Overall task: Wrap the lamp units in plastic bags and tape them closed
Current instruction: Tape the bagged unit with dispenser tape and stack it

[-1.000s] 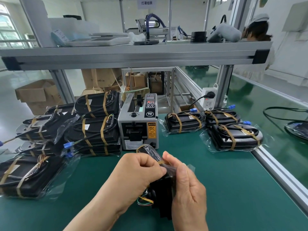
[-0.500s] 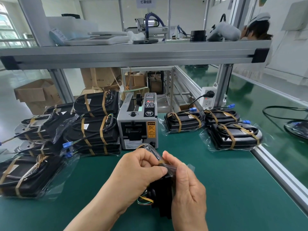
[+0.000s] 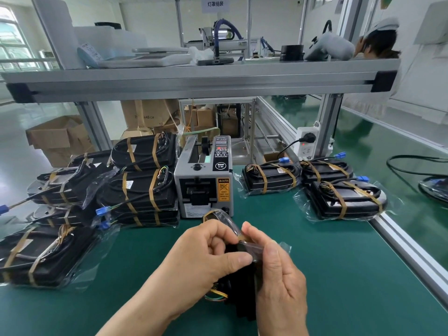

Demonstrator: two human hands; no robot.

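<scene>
A black lamp unit (image 3: 238, 297) in a clear plastic bag stands on edge on the green mat, right in front of me. My left hand (image 3: 208, 253) pinches the top of the bag, where a strip of tan tape (image 3: 218, 214) loops up. My right hand (image 3: 278, 280) holds the unit's right side, its fingertips on the folded bag edge. Coloured wires stick out at the unit's lower left. The grey tape dispenser (image 3: 204, 177) stands just behind my hands.
Bagged, taped lamp units are stacked at the left (image 3: 143, 190) and lie at the right (image 3: 344, 200). An aluminium shelf (image 3: 194, 78) spans overhead. The table's metal rail (image 3: 412, 251) runs along the right. A power strip (image 3: 306, 141) hangs on the post. A person sits far right.
My left thumb has slid along the bag's folded top toward my right hand. The unit and right hand stay almost still.
</scene>
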